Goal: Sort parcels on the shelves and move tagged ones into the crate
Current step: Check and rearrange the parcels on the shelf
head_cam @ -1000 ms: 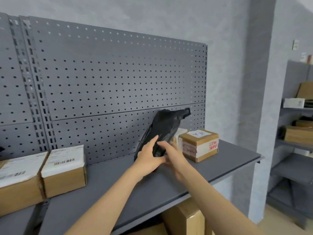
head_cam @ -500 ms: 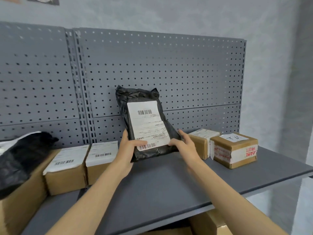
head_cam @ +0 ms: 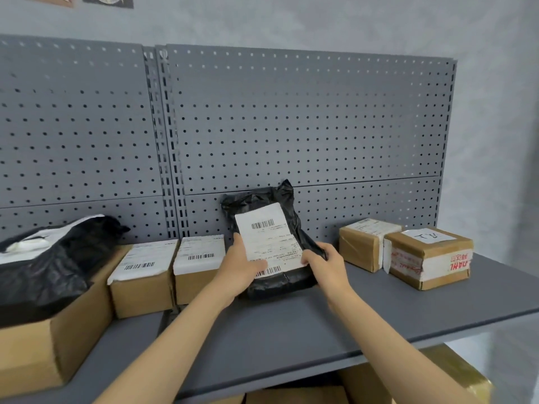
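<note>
A black plastic mailer parcel [head_cam: 262, 205] with a white barcode label facing me leans back on the grey shelf [head_cam: 291, 330], its lower edge touching the shelf top. My left hand [head_cam: 239, 269] grips its lower left side, thumb on the label. My right hand [head_cam: 326, 265] holds its lower right edge. Left of it stand two small cardboard boxes [head_cam: 143, 284] [head_cam: 198, 266] with white labels. To the right sit a small taped box [head_cam: 364, 243] and a box with red-printed tape [head_cam: 428, 258]. No crate is in view.
At the far left a large cardboard box [head_cam: 43, 345] carries another black mailer [head_cam: 52, 266]. A grey pegboard [head_cam: 291, 118] backs the shelf. More cardboard boxes [head_cam: 455, 371] sit below the shelf's front edge.
The black mailer was turned so its label faces me, then lowered from chest height down onto the shelf, now leaning back. My view shifted left.
</note>
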Motion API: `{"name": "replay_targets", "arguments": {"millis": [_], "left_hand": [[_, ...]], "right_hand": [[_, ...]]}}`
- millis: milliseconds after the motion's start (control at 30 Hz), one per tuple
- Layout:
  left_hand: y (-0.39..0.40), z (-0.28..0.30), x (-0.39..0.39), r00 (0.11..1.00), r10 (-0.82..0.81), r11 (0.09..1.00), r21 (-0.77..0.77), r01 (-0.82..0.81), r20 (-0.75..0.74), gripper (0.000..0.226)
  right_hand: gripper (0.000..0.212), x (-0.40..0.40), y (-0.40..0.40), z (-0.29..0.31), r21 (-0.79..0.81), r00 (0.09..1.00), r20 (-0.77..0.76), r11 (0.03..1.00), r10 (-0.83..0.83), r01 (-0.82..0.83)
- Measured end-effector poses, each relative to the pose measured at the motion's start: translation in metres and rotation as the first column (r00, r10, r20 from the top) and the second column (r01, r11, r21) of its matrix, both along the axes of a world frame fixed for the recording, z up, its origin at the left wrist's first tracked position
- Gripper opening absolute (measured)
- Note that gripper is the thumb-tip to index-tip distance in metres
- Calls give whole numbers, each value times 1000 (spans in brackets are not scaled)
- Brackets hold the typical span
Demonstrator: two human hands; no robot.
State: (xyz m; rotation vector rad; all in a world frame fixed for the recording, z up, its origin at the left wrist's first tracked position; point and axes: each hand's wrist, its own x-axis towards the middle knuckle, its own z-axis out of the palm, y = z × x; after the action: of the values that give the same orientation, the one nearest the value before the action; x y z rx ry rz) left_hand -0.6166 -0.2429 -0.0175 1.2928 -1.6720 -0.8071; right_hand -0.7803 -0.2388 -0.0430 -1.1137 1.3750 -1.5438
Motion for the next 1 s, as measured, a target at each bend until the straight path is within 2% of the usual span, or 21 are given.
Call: {"name": "replay_targets", "arguments": {"millis": [100, 167, 300, 400, 467, 600, 700, 800, 900, 1000], "left_hand": [[0, -9, -2, 995, -37, 995, 96, 29, 92, 83], [0, -16, -3, 990, -27, 991, 130, 8, 142, 81], [2, -22, -6, 981, -23, 991, 134, -2, 191, 62], [3, -21, -11, 951, 44, 996, 64, -66, 305, 72], [4, -15, -17, 932, 91, 996, -19, -90, 351, 77], [8, -9, -48, 960, -63, 993, -75, 86, 272, 73], [14, -13, -81, 961, -188, 978, -57, 203, 201, 70], [16, -18, -114, 950, -261, 964, 7, 264, 172, 74], [10, -17, -143, 952, -278, 960, 27, 277, 128, 78], [1, -11, -175, 961, -267, 963, -13, 269, 78, 75]], "right_hand": [[33, -2, 3, -9, 111, 994, -107, 994, 34, -22], [31, -1, 4, -16, 168, 983, -173, 985, 62, -32], [33, 0, 7, -22, 158, 968, -248, 987, 45, -5], [41, 0, 9, -19, 151, 968, -249, 989, 39, -1], [43, -5, 12, -15, 110, 966, -257, 992, -37, 67], [35, -35, 26, -8, -91, 912, -255, 947, -321, 308], [32, -70, 38, 0, -186, 813, -194, 834, -549, 519], [33, -110, 41, 12, -181, 697, -161, 715, -699, 675], [41, -153, 34, 20, -155, 594, -196, 623, -780, 767], [56, -196, 24, 24, -109, 600, -267, 642, -754, 759]]}}
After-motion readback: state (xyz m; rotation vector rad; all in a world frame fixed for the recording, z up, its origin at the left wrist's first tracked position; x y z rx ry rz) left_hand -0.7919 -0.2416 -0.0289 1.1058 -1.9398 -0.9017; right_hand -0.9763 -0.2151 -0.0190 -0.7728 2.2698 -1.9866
